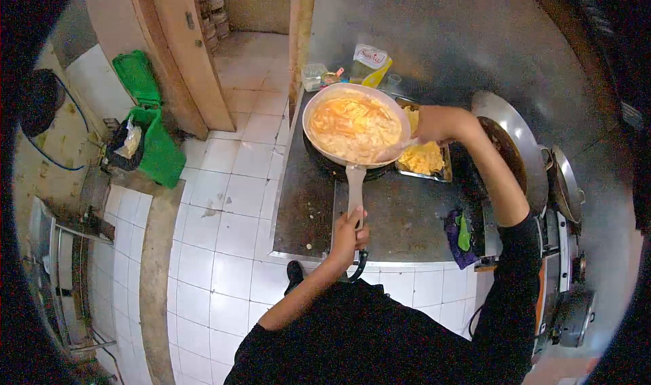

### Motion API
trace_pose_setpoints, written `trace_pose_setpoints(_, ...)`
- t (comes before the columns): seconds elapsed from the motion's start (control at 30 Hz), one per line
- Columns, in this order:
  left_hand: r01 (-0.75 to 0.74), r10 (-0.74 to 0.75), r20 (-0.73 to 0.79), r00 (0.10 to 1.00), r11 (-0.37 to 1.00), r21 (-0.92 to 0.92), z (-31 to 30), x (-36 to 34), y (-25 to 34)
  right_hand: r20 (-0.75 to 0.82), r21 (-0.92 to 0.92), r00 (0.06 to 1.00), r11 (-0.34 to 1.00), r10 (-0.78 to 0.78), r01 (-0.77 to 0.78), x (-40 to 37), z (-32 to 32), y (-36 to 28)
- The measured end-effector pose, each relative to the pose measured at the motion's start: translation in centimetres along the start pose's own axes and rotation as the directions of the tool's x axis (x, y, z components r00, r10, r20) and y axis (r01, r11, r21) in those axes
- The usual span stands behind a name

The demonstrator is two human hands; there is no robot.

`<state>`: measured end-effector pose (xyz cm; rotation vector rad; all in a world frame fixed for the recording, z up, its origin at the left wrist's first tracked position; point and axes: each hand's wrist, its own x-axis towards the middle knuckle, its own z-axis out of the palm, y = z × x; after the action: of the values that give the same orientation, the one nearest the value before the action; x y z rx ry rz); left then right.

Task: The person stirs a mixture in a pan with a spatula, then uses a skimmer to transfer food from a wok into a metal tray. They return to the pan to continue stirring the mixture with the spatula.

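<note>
My left hand (348,234) grips the long pale handle of a light-coloured frying pan (319,143), which holds a yellow-orange egg mixture (354,126). The pan sits over a dark burner on a metal counter (305,208). My right hand (437,124) is stretched across to the pan's right rim and holds a pale spatula (393,152) whose end dips into the pan. Just right of the pan, under my right hand, a steel tray (444,175) carries cooked yellow egg (422,158).
A yellow oil pouch (369,65) and a small container (314,75) stand behind the pan. A purple and green cloth (461,237) lies near the counter's front edge. Metal lids and a wok (525,147) sit at right. A green bin (152,137) stands on the white tiled floor at left.
</note>
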<state>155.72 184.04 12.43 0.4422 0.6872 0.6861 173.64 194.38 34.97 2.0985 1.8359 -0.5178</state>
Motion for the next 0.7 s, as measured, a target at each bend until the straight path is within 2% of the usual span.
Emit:
trace_pose_setpoints(0.07, 0.001, 0.0, 0.029, 1.0, 1.0, -0.03, -0.3, 0.2, -0.4, -0.016, 0.01, 0.998, 0.999, 0.053, -0.053, 2.0, 2.8, 1.2)
trace_pose_setpoints(0.13, 0.006, -0.005, 0.012, 1.0, 1.0, -0.027, 0.0, 0.0, 0.0, -0.275, 0.008, 0.96, 0.999, 0.048, -0.048, 5.4, 5.3, 4.2)
trace_pose_setpoints(0.2, 0.013, -0.014, -0.009, 1.0, 1.0, -0.023, 0.0, -0.1, 0.0, -0.262, 0.03, 0.963, 0.998, 0.056, -0.05, 5.1, 4.7, 4.1)
trace_pose_setpoints(0.27, 0.003, -0.002, 0.024, 1.0, 1.0, -0.019, -0.1, 0.1, 0.0, -0.228, 0.223, 0.958, 0.967, 0.175, -0.124, 5.0, 3.9, 3.8)
trace_pose_setpoints(0.4, 0.01, -0.01, -0.002, 1.0, 1.0, 0.021, -0.1, 0.0, 0.1, -0.261, 0.187, 0.954, 0.977, 0.149, -0.101, 8.5, 3.5, 5.8)
trace_pose_setpoints(0.47, 0.003, -0.004, 0.044, 0.999, 1.0, 0.028, -0.4, 0.2, -0.1, -0.139, 0.148, 0.971, 0.973, 0.196, -0.175, 9.7, 2.7, 5.6)
trace_pose_setpoints(0.6, -0.013, 0.011, 0.048, 0.999, 0.999, 0.04, -0.5, 0.4, -0.2, -0.094, 0.104, 0.978, 0.978, 0.188, -0.178, 10.1, 0.6, 3.5)
trace_pose_setpoints(0.63, -0.013, 0.01, 0.032, 0.999, 0.998, 0.068, -0.5, 0.3, -0.1, -0.238, 0.066, 0.968, 0.996, 0.079, -0.065, 12.3, 1.2, 4.3)
trace_pose_setpoints(0.7, -0.006, 0.004, 0.022, 1.0, 0.995, 0.098, -0.4, 0.3, 0.1, -0.372, 0.014, 0.928, 0.999, -0.027, 0.035, 11.9, 1.1, 3.6)
